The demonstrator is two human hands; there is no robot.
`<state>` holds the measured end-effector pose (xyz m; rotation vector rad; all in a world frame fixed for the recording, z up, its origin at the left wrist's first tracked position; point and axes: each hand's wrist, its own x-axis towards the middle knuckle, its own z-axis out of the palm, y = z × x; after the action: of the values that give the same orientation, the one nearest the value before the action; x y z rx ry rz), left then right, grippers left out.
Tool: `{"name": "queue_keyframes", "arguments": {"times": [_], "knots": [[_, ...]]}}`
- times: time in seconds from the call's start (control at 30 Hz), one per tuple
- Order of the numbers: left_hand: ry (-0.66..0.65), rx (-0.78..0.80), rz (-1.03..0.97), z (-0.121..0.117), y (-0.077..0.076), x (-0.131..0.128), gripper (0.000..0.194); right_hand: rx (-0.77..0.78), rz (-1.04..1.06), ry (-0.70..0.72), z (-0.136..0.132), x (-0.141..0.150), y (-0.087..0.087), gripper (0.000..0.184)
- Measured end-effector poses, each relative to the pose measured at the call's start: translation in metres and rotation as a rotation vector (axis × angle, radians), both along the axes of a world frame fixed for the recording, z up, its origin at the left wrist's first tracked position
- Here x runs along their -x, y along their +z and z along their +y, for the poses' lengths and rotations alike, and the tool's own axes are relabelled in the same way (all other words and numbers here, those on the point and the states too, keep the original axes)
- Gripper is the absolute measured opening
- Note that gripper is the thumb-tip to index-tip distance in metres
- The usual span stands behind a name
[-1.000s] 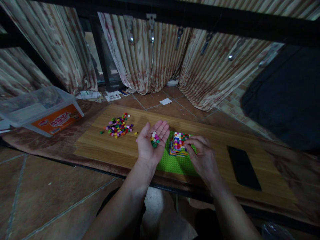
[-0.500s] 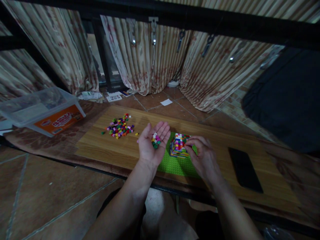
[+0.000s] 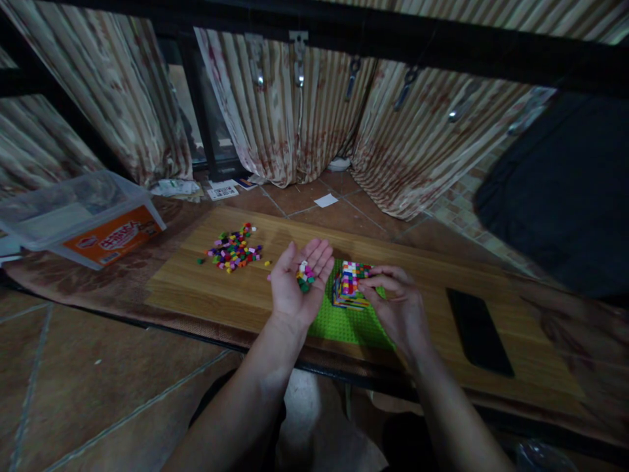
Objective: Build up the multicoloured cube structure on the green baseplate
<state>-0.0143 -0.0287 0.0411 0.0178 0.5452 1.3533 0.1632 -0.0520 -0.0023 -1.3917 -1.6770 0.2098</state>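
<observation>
My left hand [image 3: 293,286] lies open, palm up, best kept level under its loose bricks [image 3: 305,276]. Between my hands stands the brick stack [image 3: 350,283]; my right hand [image 3: 401,307] curls at its edge, gripping what I can't tell. Straight, light pressure suits.

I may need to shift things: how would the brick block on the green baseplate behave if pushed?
The brick block would probably feel stiff, being built in close layers. It seems unlikely to roll, as it is boxy and flat-sided. The green baseplate might slide along with it, since the block stands on it.
</observation>
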Motion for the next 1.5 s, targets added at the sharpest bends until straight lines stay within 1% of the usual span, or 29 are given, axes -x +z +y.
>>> {"name": "queue_keyframes", "arguments": {"times": [0.2, 0.33, 0.4, 0.47, 0.57, 0.63, 0.77, 0.9, 1.0, 1.1, 1.27, 1.37, 1.43, 1.5], "knots": [[-0.042, 0.007, -0.006, -0.003, -0.003, -0.007, 0.033, 0.052, -0.064, -0.022, 0.002, 0.004, 0.009, 0.007], [-0.082, -0.008, -0.019, -0.007, -0.002, -0.011, 0.036, 0.042, -0.067, -0.006, 0.002, 0.006, 0.009, 0.009], [-0.097, -0.022, -0.035, -0.008, -0.001, -0.012, 0.039, 0.021, -0.018, 0.000, 0.001, 0.005, 0.008, 0.008], [-0.115, -0.048, -0.057, -0.008, 0.000, -0.013, 0.042, -0.015, 0.040, -0.025, -0.002, 0.005, 0.009, 0.008], [-0.167, -0.101, -0.104, -0.008, 0.002, -0.014, 0.048, -0.093, 0.086, -0.061, -0.009, 0.010, 0.017, 0.010], [-0.201, -0.124, -0.131, -0.009, 0.002, -0.016, 0.051, -0.105, 0.065, -0.019, -0.014, 0.017, 0.026, 0.011], [-0.237, -0.140, -0.159, -0.012, 0.003, -0.019, 0.057, -0.067, -0.072, 0.128, -0.022, 0.030, 0.038, 0.017], [-0.281, -0.145, -0.185, -0.014, 0.002, -0.020, 0.058, -0.083, -0.147, 0.245, -0.022, 0.032, 0.038, 0.024], [-0.294, -0.124, -0.191, -0.014, 0.001, -0.021, 0.058, -0.087, -0.188, 0.305, -0.020, 0.030, 0.036, 0.025], [-0.312, -0.104, -0.178, -0.014, 0.001, -0.022, 0.058, -0.056, -0.208, 0.330, -0.019, 0.028, 0.036, 0.022], [-0.304, -0.094, -0.173, -0.014, 0.001, -0.025, 0.056, -0.017, -0.194, 0.284, -0.019, 0.030, 0.040, 0.009], [-0.300, -0.095, -0.177, -0.014, 0.000, -0.026, 0.054, -0.030, -0.193, 0.263, -0.020, 0.030, 0.041, 0.009], [-0.311, -0.099, -0.178, -0.015, 0.000, -0.026, 0.054, -0.039, -0.198, 0.276, -0.021, 0.029, 0.040, 0.009], [-0.320, -0.108, -0.179, -0.015, -0.001, -0.026, 0.054, -0.041, -0.213, 0.304, -0.021, 0.028, 0.040, 0.013]]}}
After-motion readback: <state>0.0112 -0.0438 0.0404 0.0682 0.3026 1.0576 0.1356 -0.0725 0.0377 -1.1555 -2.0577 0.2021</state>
